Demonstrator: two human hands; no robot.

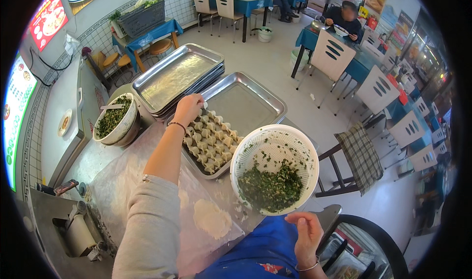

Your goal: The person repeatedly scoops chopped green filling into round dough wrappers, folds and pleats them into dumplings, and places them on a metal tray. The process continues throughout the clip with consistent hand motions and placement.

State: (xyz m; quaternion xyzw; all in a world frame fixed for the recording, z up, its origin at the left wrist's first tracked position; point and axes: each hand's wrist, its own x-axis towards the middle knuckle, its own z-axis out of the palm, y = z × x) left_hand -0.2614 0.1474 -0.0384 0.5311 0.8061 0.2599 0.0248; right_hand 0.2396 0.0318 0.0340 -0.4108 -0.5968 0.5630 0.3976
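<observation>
My left hand (188,110) reaches over the far left part of a steel tray (247,97), fingers pinched together. A small pale piece, apparently a dumpling (205,105), shows at its fingertips. Several rows of folded dumplings (212,142) fill the near left part of this tray. To their right, a white perforated plastic basket (310,157) holds chopped green filling (274,187) and hides part of the tray. My right hand (306,234) hovers just below the basket's near rim, fingers loosely bent, thumb apart, holding nothing. Loose flour (212,218) lies on a plastic sheet in front of me.
Left of the stacked steel trays (177,78) stands a bowl of green filling (115,120) with a flat utensil. A roller machine (79,234) sits at lower left. A chair with a checked cushion (359,157) is at right. Farther off, a person (344,21) sits eating.
</observation>
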